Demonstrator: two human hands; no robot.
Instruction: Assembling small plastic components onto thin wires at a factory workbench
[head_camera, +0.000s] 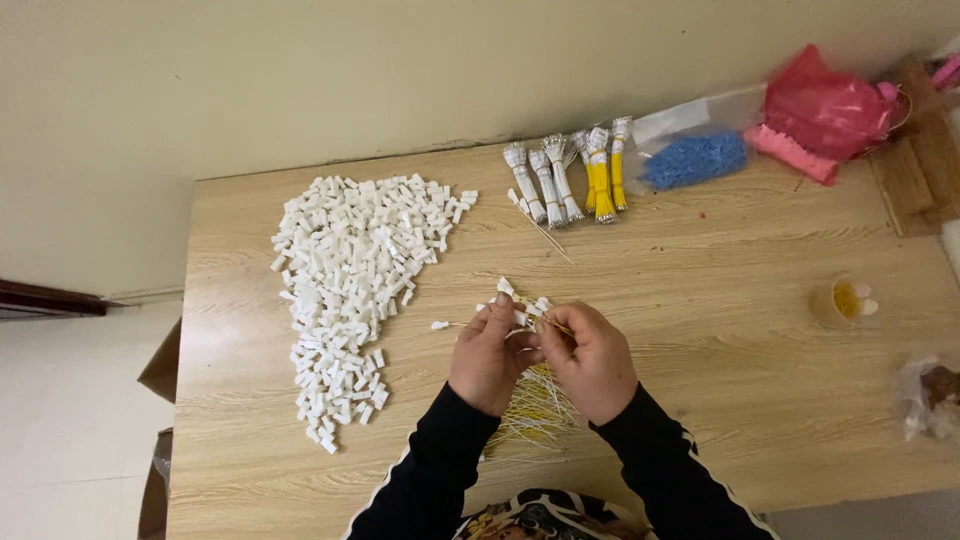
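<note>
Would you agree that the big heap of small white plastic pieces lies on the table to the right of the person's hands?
Not quite: in the head view the heap of white plastic pieces lies on the table to the left of the hands, beside the left hand, not the right hand.

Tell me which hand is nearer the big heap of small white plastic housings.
Left. The left hand works just right of the heap of small white plastic housings; the right hand sits farther right, beyond the left.

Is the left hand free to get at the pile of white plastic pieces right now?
Probably yes. The pile of white plastic pieces lies open on the table just beside the left hand, nothing between, though its fingers pinch a white piece and wires.
</note>
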